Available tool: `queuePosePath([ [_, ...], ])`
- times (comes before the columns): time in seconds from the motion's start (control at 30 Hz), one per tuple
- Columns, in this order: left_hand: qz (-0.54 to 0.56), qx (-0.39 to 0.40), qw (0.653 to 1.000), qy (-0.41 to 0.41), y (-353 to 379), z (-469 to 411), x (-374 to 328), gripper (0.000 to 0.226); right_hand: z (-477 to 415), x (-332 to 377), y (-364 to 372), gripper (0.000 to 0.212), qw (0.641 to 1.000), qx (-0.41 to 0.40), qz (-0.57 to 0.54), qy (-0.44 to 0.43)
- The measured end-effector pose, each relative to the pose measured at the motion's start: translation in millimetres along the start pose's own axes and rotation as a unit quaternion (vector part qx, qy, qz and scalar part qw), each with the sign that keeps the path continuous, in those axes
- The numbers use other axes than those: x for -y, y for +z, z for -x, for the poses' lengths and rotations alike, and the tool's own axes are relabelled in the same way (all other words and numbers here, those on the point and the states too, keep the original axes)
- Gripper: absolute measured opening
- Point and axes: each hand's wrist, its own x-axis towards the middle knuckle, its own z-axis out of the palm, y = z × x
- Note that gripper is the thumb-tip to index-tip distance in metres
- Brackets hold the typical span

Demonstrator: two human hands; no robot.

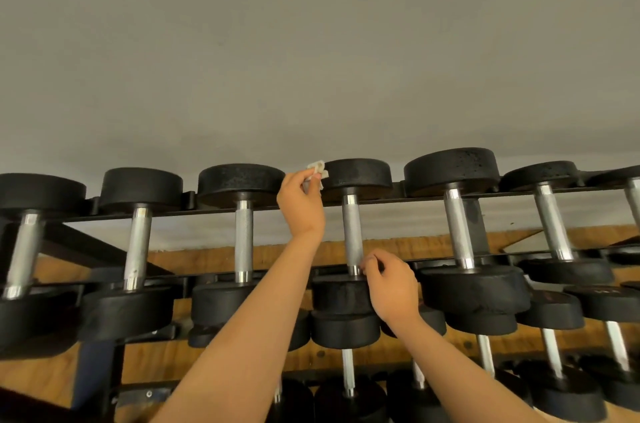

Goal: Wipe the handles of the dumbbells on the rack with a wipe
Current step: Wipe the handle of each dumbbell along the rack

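My left hand [300, 206] was raised beside the far head of the middle black rubber-headed dumbbell [356, 176] on the top tier. Its fingers were curled round a small crumpled white wipe [317, 170]. The wipe stuck up out of my fist just left of that far head, close to it but off the metal. It was not on the dumbbell's knurled steel handle [352, 232], which showed bare along its length to the right of my wrist.

My right hand [393, 285] sat at the near end of the same handle. The fingertips were bent in against the smooth collar just above the near head. Whether they actually pinched the collar or only touched it, I could not tell.

The dumbbell lay across the two rails of the black metal rack [384, 200], one head beyond the far rail and one in front of the near rail. To its left lay a similar dumbbell with a chrome handle [243, 239]. To its right lay a larger dumbbell [459, 225] with thicker heads. Below it a lower tier held more black dumbbells [346, 331] — partly hidden by my forearms. Behind it were brown wooden boards [415, 246], and above it a plain grey wall [311, 41].
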Motion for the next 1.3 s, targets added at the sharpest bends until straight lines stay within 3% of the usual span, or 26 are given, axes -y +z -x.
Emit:
queuePosePath([
  [0.4, -0.015, -0.011, 1.000, -0.020, 0.8, 4.5, 5.5, 0.018, -1.0, -3.0, 2.5, 0.027, 1.000, 0.001, 0.003, -0.002],
  [0.6, -0.082, -0.014, 0.996, -0.024, 6.3, -18.2, 2.6, 0.017, -0.8, 0.5, 2.2, 0.026, 1.000, 0.003, 0.000, 0.005],
  [1.3, -0.028, -0.020, 0.998, -0.054, 2.7, 12.1, 23.9, 0.027, -1.2, -0.2, 2.4, 0.027, 1.000, 0.004, -0.009, 0.017],
])
